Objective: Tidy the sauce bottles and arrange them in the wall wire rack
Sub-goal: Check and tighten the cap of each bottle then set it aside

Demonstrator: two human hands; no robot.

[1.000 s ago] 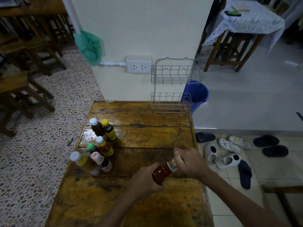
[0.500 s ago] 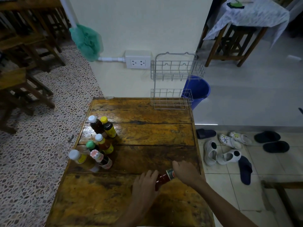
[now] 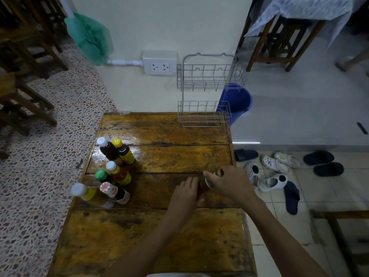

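Red sauce bottle [image 3: 202, 187] upright between both hands — left fingers [image 3: 187, 183] around its body, right fingers [image 3: 209, 174] on cap.

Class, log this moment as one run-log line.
left hand: grips red-brown sauce bottle | right hand: holds gold cap | white wire wall rack: empty

The brown wooden worktop [image 3: 159, 232] lies bare across its near board and through its middle up to the two-tier silver wire rack [image 3: 205, 92] on the cream wall at the far right. A cluster of six capped sauce bottles [image 3: 111, 172] crowds the left edge. Both rack tiers hold nothing, open from above. A white double socket box [image 3: 159, 62] juts from the wall just left of the rack.
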